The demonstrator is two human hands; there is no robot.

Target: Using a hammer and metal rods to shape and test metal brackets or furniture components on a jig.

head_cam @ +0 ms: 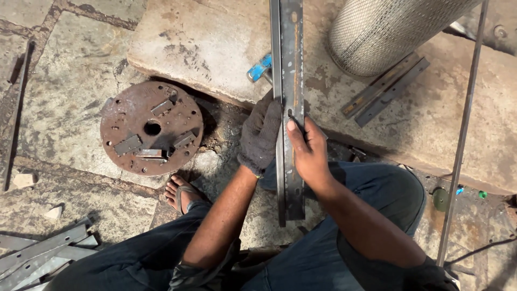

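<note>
A long grey steel angle bar (290,59) runs from the top of the view down between my knees. My left hand (260,134), in a dark knitted glove, grips the bar's left edge at mid-length. My bare right hand (306,151) lies over the bar's right side, thumb pressed on its face. Both hands hold it against the edge of a raised stone slab (204,48). A blue-handled tool (259,68) lies on the slab just left of the bar.
A rusty round steel disc (151,128) with small plates on it lies at left. A mesh cylinder (377,32) and two flat strips (385,89) sit at upper right. A thin rod (462,134) slants down the right. More strips (37,253) lie lower left.
</note>
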